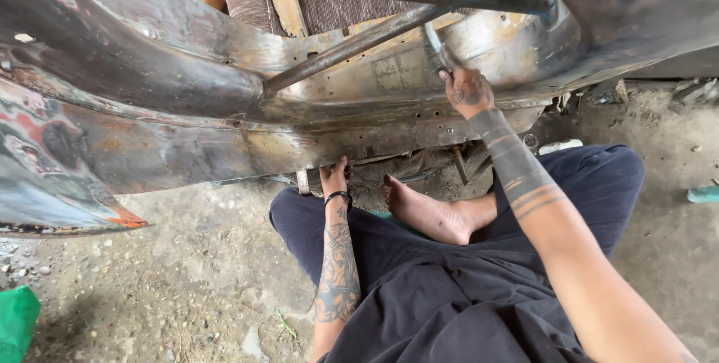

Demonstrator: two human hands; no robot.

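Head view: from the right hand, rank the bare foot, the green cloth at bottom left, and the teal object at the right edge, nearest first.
From the right hand, gripping a metal tool against the rusty sill:
1. Bare foot, below and slightly left, on the lap.
2. Teal object, on the ground at the right edge.
3. Green cloth, bottom left corner, clearly farthest.

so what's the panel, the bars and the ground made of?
Panel: bare sheet steel by the look, with rust, scorch marks and paint remnants. Bars: dark metal tube, probably steel, unpainted. Ground: rough concrete or packed dirt, gritty with small stones. The right hand holds a metal tool.
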